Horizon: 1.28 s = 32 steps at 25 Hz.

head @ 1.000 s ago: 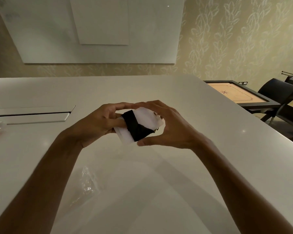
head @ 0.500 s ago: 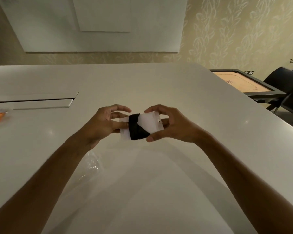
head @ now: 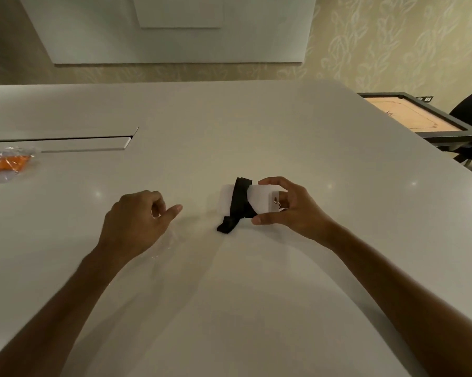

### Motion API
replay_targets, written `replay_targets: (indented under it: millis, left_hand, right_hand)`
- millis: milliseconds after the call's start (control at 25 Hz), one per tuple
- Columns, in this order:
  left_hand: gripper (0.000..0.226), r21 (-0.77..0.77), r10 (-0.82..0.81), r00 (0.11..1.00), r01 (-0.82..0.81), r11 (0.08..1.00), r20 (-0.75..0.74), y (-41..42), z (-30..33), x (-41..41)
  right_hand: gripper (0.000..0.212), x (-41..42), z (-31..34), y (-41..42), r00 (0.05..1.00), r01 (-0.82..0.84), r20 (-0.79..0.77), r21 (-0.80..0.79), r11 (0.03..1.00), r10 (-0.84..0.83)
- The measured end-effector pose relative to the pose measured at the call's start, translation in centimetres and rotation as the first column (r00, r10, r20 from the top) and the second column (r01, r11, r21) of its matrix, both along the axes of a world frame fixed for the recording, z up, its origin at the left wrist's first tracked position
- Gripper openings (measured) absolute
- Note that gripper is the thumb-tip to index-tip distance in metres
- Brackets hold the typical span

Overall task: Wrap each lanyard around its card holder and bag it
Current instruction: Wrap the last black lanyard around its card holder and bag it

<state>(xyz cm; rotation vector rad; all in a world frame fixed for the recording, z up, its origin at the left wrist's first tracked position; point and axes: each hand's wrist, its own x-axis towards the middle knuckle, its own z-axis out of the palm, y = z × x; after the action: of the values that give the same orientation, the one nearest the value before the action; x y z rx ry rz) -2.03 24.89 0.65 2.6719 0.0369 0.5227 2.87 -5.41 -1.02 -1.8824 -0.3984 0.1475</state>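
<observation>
A white card holder point(head: 259, 197) has a black lanyard point(head: 238, 204) wound around its middle, and a loose lanyard end trails onto the table. My right hand point(head: 286, 206) grips the holder's right end between thumb and fingers, low over the white table point(head: 229, 126). To the left, apart from the holder, my left hand point(head: 137, 219) hovers with its fingers curled and its thumb sticking out, holding nothing that I can see. A clear plastic bag point(head: 164, 244) lies flat on the table, mostly hidden under that hand.
A clear bag holding an orange lanyard point(head: 7, 161) lies at the far left. A recessed cable hatch point(head: 88, 144) is set in the table behind it. Off the right edge stand a carrom board table point(head: 417, 118) and a dark chair point(head: 471, 110).
My left hand has let go of the holder and moved left and down toward the table. My right hand has carried the wrapped holder to the right, and a lanyard end now hangs loose.
</observation>
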Motion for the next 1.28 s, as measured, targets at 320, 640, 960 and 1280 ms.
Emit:
replay_targets:
  millis: [320,640,960,1280]
  left_hand:
    - [0.078,-0.536,-0.55,0.823,0.403,0.742,-0.142,-4.7,1.0,0.9]
    - [0.033,-0.82,-0.549,0.836,0.312,0.48,-0.003,-6.4,3.8,1.8]
    - [0.033,-0.899,-0.553,0.828,0.307,0.313,0.091,-7.4,4.1,2.5]
    - [0.054,-0.799,-0.422,0.887,0.388,0.459,0.189,-7.6,3.3,2.9]
  right_hand:
    - [0.075,-1.2,1.7,0.9,0.994,-0.112,0.024,0.107,0.988,0.11]
    - [0.094,-1.5,2.5,0.1,0.983,-0.053,0.178,0.083,0.995,0.038]
    - [0.037,-2.6,1.7,2.2,0.984,-0.129,-0.077,0.3,0.945,0.159]
    - [0.042,-4.6,1.2,4.3,0.982,0.187,-0.02,0.199,0.962,-0.187]
